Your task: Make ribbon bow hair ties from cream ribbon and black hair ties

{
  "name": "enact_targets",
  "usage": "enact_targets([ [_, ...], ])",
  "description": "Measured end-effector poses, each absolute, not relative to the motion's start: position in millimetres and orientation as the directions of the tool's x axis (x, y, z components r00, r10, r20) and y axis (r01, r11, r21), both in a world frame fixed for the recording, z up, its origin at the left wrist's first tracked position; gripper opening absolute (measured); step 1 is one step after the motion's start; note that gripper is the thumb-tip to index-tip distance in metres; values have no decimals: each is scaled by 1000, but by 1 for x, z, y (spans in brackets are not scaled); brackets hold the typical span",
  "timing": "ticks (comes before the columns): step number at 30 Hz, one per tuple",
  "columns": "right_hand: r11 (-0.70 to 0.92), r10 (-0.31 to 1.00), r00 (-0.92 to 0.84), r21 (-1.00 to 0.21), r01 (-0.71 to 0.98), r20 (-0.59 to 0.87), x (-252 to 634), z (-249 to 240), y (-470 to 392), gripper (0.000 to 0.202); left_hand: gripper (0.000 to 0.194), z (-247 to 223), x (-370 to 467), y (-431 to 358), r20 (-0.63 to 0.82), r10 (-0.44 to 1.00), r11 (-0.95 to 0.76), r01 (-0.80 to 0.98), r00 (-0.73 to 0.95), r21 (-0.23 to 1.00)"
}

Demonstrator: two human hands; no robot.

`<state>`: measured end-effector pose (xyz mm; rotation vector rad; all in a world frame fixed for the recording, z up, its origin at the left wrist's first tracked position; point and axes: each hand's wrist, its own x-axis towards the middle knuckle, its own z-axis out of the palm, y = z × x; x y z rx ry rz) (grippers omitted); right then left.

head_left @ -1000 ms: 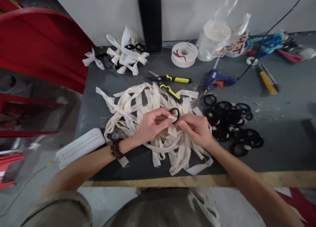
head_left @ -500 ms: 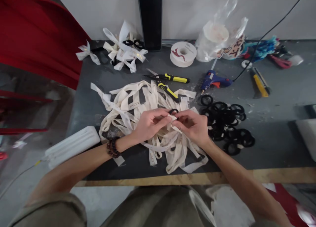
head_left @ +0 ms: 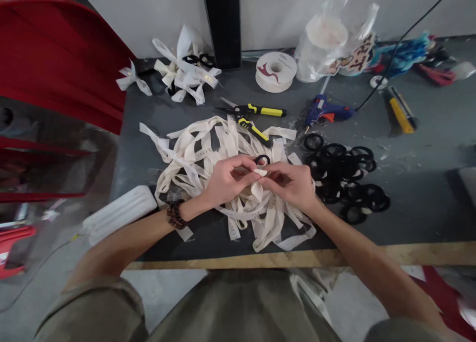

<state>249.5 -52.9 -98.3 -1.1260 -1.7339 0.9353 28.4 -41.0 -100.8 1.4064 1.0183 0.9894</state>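
Observation:
My left hand and my right hand meet fingertip to fingertip over a heap of cream printed ribbon strips. Both are closed in a pinch on one cream ribbon piece, whose end hangs down between them. A black hair tie stands up just behind the fingertips, against that ribbon; its lower part is hidden. To the right of my right hand lies a pile of black hair ties. Yellow-handled snips rest open at the back of the ribbon heap.
Behind are finished-looking ribbon bows, a dark phone, a ribbon spool and a blue glue gun with its cord. A yellow cutter lies right. A white box-like object sits at the table's left edge.
The view has shifted slightly. Between my fingers the ribbon has changed shape, and its end now hangs lower toward the heap. Both hands stay in nearly the same place.

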Motion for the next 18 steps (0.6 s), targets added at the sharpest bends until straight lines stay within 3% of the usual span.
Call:
enact_targets([
  [12, 237, 968, -153, -919, 314, 197, 248, -101, -52, 15, 35, -101, 31, -40, -13, 960, 10, 10, 278, 1000],
  [18, 213, 975, -122, -930, 299, 184, 247, -100, -51, 17, 28, -104, 32, -42, 26, 968, -53, 100, 249, 994],
])
